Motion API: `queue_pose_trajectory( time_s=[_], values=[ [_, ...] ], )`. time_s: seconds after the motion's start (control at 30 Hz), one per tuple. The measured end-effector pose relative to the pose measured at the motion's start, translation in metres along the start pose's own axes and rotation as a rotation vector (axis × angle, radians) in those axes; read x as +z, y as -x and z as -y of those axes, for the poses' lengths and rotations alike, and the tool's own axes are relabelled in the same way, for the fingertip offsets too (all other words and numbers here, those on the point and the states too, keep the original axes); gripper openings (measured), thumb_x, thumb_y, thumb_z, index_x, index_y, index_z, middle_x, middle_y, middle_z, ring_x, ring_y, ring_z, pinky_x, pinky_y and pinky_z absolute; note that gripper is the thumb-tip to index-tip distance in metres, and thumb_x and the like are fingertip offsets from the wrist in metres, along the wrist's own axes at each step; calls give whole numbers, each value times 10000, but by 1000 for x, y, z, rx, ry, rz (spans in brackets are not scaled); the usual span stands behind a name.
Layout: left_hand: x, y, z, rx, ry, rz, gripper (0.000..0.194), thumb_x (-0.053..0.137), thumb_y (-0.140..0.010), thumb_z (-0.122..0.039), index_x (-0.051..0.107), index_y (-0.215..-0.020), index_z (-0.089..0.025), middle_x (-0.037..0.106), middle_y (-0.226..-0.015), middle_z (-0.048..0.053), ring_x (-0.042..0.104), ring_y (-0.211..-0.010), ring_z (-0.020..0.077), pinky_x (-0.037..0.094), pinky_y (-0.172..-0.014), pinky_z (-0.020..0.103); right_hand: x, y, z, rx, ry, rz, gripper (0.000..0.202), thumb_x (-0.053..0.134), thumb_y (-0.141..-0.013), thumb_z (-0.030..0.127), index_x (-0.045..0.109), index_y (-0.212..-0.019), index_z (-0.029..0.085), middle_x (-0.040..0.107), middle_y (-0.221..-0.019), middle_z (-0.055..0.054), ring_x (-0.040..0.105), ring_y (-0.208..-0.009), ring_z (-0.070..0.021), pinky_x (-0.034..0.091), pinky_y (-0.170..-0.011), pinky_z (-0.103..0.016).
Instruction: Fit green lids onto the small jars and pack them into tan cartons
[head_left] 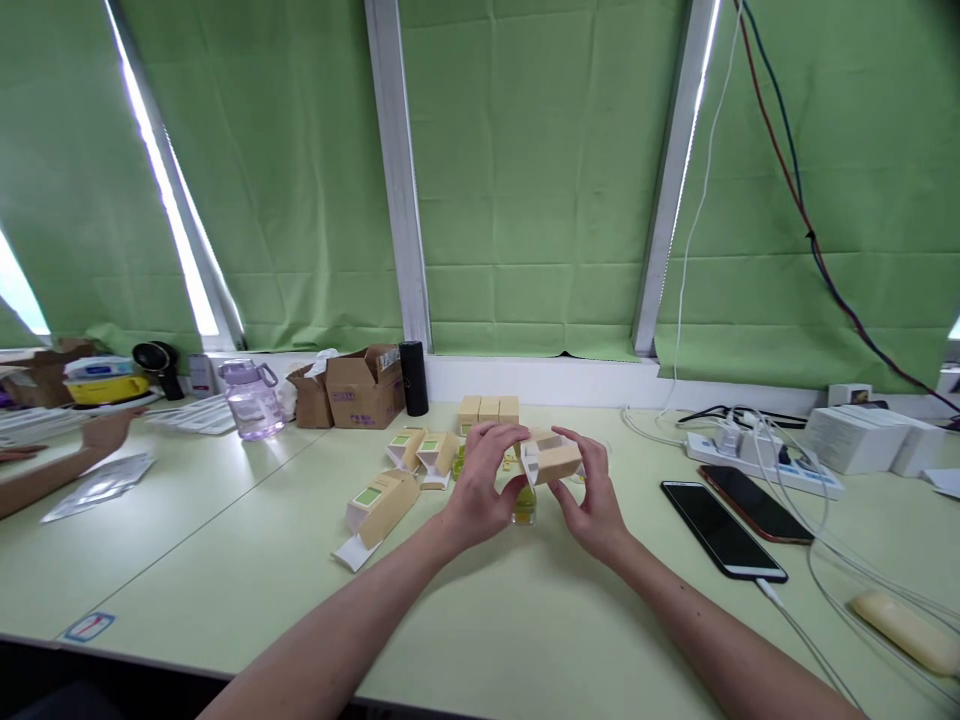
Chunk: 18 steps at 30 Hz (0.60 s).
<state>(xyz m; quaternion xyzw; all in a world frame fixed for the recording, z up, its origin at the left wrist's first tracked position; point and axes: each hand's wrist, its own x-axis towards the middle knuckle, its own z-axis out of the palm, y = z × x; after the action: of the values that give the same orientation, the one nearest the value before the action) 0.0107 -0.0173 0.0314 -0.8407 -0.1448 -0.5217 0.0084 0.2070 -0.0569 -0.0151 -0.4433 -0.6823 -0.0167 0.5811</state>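
Between both hands, above the table, is a small tan carton (553,458) with an opened flap on its left end. My left hand (484,485) pinches its left side, fingers on top and thumb below. My right hand (595,492) grips the right side in the same way. Just under the carton stands a small clear container with yellow-green contents (524,507), partly hidden. To the left, an open tan box with a green label (381,505) lies on its side, with two smaller open boxes (437,453) (406,447) behind it. A row of closed tan boxes (489,409) stands farther back.
Two phones (724,530) (756,503), white cables and a power strip (765,464) lie right. A beige oval object (906,630) is near right. Cardboard boxes (365,388), a black cylinder (413,379) and a purple bottle (252,400) stand back left. Another person's arm (67,464) reaches in left.
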Motion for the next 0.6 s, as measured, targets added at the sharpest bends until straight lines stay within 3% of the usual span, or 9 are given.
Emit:
queue_pose_trajectory(
  time_s=[0.2,0.37,0.6],
  values=[
    [2,13,11,107,-272,-84,407,588,-870,-53,606,-1206,-282,434,-1523,128,450,-1343,323,433,-1026,516,2,3,-22,39,44,16,576,564,-826,194,463,-1389,258,570,-1318,-113,461,-1239,-334,435,-1046,-574],
    [3,19,15,178,-307,-140,367,624,-866,-76,631,-1153,-306,437,-1468,114,472,-1288,308,428,-1008,497,6,4,-33,71,63,14,420,566,-896,260,529,-1315,253,611,-1246,-98,473,-1203,-322,441,-1029,-560],
    [4,23,17,153,-338,-118,362,640,-853,-91,641,-1125,-329,462,-1420,105,475,-1250,307,422,-1014,526,7,4,-33,63,104,12,349,551,-934,299,552,-1280,258,635,-1208,-91,500,-1171,-315,451,-1015,-542]
  ],
)
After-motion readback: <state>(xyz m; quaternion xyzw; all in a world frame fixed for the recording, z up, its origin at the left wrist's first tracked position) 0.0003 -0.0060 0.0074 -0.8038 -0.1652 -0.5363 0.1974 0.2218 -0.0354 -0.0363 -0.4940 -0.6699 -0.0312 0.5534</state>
